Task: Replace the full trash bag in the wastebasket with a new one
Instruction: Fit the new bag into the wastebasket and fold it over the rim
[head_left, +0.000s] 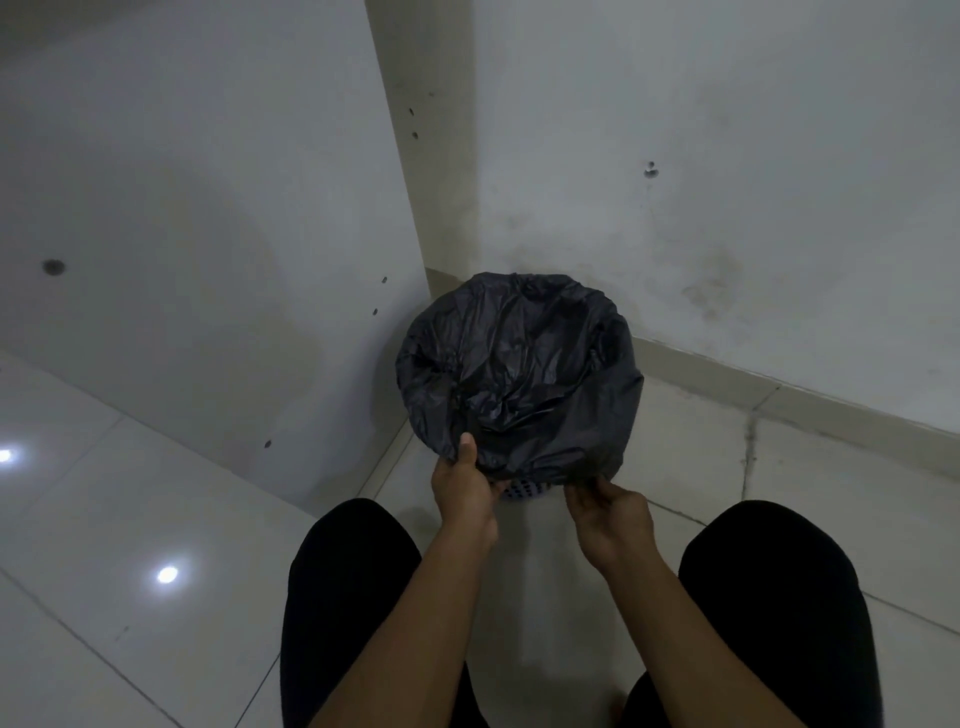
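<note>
A black trash bag (519, 369) lines a round wastebasket and is folded down over its rim. Only a small patch of the perforated bluish wastebasket (524, 489) shows below the bag's near edge. My left hand (465, 486) grips the bag's near-left edge, thumb on top of the plastic. My right hand (608, 512) pinches the bag's hem at the near right, low on the basket's side. The bag's inside looks crumpled and dark; I cannot tell what is in it.
The basket stands in a corner, against a white wall (727, 182) behind and a white panel (208, 234) with a beige post on the left. Glossy pale floor tiles (779, 493) spread to the right. My knees in black trousers (353, 597) flank the basket.
</note>
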